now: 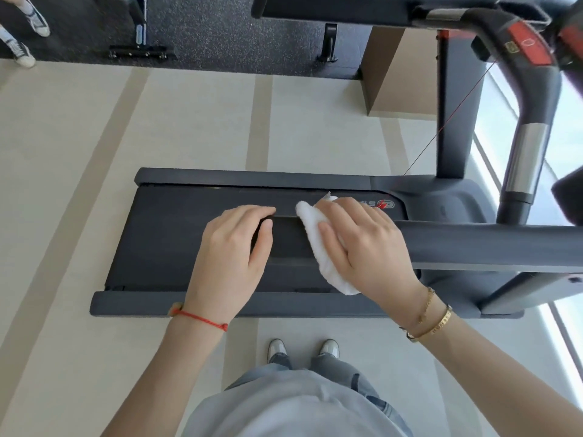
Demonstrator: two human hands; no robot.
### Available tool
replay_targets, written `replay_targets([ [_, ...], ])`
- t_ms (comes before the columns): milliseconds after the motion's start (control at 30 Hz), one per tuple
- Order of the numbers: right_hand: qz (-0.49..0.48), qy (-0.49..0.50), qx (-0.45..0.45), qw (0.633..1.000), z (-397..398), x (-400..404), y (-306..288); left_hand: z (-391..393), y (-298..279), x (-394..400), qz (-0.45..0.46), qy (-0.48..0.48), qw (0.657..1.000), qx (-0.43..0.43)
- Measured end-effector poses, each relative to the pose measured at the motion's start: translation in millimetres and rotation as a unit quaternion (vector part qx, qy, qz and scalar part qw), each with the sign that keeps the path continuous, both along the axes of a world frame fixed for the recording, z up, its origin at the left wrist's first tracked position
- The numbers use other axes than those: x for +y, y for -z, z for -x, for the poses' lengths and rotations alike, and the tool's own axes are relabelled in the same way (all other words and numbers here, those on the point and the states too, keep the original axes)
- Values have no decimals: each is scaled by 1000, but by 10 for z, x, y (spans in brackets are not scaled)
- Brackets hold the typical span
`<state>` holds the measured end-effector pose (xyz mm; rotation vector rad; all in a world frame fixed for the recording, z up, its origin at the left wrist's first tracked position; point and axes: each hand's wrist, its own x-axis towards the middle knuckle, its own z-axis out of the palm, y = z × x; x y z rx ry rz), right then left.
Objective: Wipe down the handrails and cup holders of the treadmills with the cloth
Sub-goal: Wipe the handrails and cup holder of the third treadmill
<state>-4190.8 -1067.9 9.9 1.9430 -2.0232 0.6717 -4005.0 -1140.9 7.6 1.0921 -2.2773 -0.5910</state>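
A dark grey padded handrail [492, 246] runs from the right edge toward the centre, above the treadmill belt [176, 234]. My left hand [233, 247] grips the free end of this handrail, fingers curled over it. My right hand [362, 244] presses a white cloth [318, 244] around the rail just right of the left hand; the cloth hangs down below the rail. The far handrail [331, 9] crosses the top. A curved front grip [527, 146] with a silver section stands at right, below the red console panel [527, 45].
I stand on pale striped floor [94, 184] beside the treadmill, my shoes [303, 348] close to its side rail. Dark rubber flooring [205, 33] with equipment bases lies beyond. Another person's sneakers [28, 36] show at top left. A window [561, 152] is at right.
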Motion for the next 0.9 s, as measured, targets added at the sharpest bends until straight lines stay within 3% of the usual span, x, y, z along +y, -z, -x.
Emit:
replay_targets([
  [200,29,29,-3,999,320,192,46,399,-85,104,57,55,996,-29],
  [633,58,53,-11,997,1423,846,43,1647,-108,616,31,135,990,-37],
  [900,72,37,-11,997,2309,1315,112,2612,-66,1107,38,130,990,-31],
])
